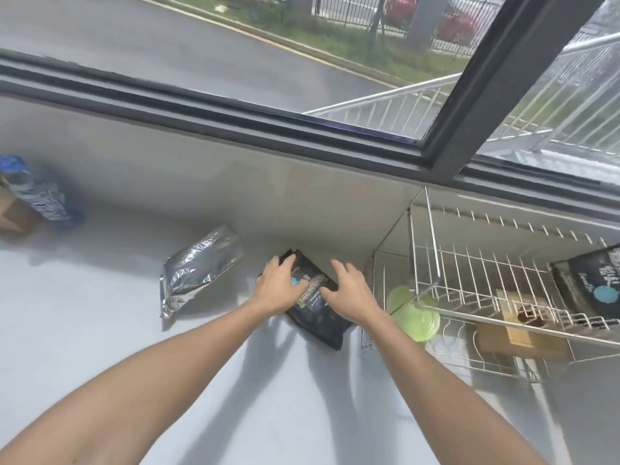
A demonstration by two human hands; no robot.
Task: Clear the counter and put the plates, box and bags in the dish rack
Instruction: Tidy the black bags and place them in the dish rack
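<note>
Black and glossy, a bag (315, 307) is lying on the pale grey worktop (100, 313) with both hands on it. The left hand (276, 290) is lying over the bag's left side with its fingers curling around the top corner, gripping it. The right hand (349, 293) is resting on the bag's right edge with its fingers spread and loosely open; whether it is actually gripping is not clear. Both bare forearms are reaching in from the lower edge of the view.

Just left of the bag, a silver foil bag (198, 266) is lying flat on the worktop, apart from the hands. Further left, near the frame edge, a water bottle (37, 196) with a blue cap is leaning beside a brown cardboard box (13, 213).

To the right of the hands, a wire dish rack (469, 263) is standing against the wall. Green plates (414, 317) are sitting at its near left corner. On the lower level, a wooden box (523, 330) is sitting, and on the upper level at the far right another black bag (593, 283) is lying, partly cut off by the frame edge.

Behind the worktop, a dark-framed window (302, 129) is showing a road and railings outside.
</note>
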